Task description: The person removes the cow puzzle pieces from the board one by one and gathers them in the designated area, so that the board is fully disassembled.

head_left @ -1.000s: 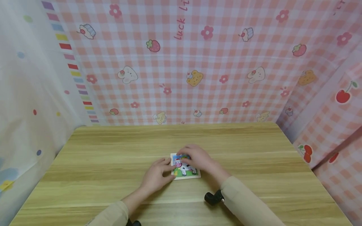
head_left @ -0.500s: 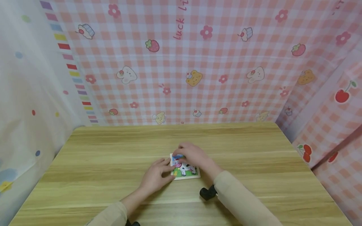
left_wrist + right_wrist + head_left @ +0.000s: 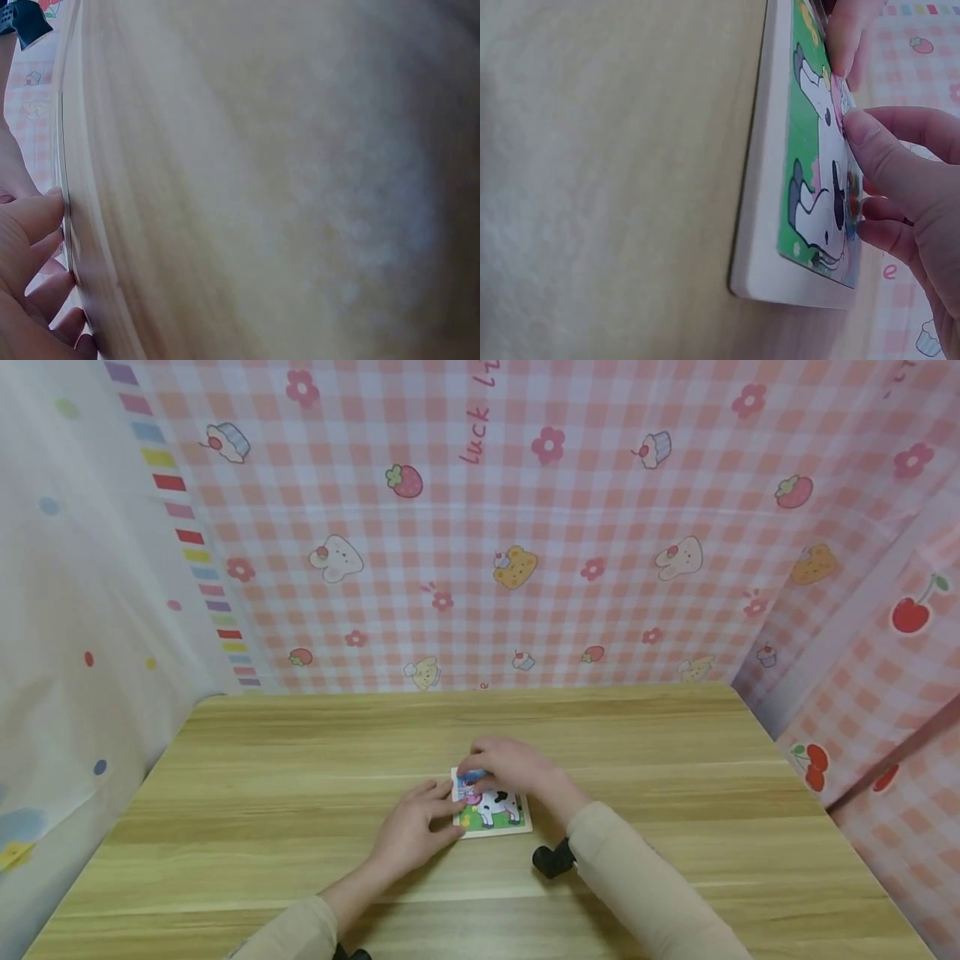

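Observation:
A small square picture puzzle [image 3: 498, 811] of a cow on green grass lies flat on the wooden table in the head view. Its pale border shows in the right wrist view. My left hand [image 3: 411, 831] rests beside its left edge, fingers spread and tips touching the border. Over the upper part of the picture, my right hand [image 3: 513, 766] touches the surface with its thumb and fingertips. The right wrist view shows the thumb [image 3: 866, 131] lying on the picture near the cow's head. Under the right hand, part of the picture is hidden.
The wood-grain table [image 3: 262, 777] spreads around the puzzle on all sides. A pink checked cloth [image 3: 450, 527] hangs behind its far edge, and a white dotted cloth [image 3: 67, 610] hangs at the left. Black devices [image 3: 553, 859] sit at both wrists.
My right hand has shifted slightly left and away from me across the puzzle, and more of the cow's back shows. The left hand and puzzle have stayed in place.

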`<state>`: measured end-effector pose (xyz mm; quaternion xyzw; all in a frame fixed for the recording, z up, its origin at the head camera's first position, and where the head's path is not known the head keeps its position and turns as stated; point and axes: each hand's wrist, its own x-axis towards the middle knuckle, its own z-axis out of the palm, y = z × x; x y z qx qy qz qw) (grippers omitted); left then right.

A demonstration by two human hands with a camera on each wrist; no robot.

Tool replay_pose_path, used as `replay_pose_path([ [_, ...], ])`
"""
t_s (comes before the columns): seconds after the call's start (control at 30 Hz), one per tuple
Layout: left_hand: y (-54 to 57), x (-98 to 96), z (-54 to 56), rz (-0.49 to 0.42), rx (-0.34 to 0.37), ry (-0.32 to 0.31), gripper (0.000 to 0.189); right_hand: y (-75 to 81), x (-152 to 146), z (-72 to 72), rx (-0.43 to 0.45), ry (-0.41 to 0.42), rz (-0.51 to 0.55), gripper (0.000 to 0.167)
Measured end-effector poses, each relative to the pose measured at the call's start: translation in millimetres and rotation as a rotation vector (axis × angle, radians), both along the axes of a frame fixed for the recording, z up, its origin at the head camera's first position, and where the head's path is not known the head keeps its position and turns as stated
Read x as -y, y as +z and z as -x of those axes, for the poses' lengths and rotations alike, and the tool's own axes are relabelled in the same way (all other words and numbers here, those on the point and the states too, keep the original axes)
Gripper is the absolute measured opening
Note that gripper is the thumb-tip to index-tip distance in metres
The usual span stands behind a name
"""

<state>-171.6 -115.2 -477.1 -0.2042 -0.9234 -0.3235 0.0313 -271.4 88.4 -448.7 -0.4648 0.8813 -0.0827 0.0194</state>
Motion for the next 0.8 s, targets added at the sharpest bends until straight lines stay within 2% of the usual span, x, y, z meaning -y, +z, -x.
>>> replay_pose_path([
  [0.27, 0.2, 0.4, -0.8, -0.001, -0.007, 0.010, 0.034, 4.2, 1.3, 2.6, -0.010, 0.042, -0.034, 0.033],
  [0.47, 0.6, -0.3, -1.7, 0.019, 0.000, 0.012, 0.034, 4.6, 1.2, 3.0, 0.024, 0.022, -0.028, 0.033],
  [0.8, -1.7, -1.2, -0.2, 0.022, -0.014, 0.015, 0.035, 2.6, -0.5, 2.0, 0.103, -0.003, 0.076, 0.034],
])
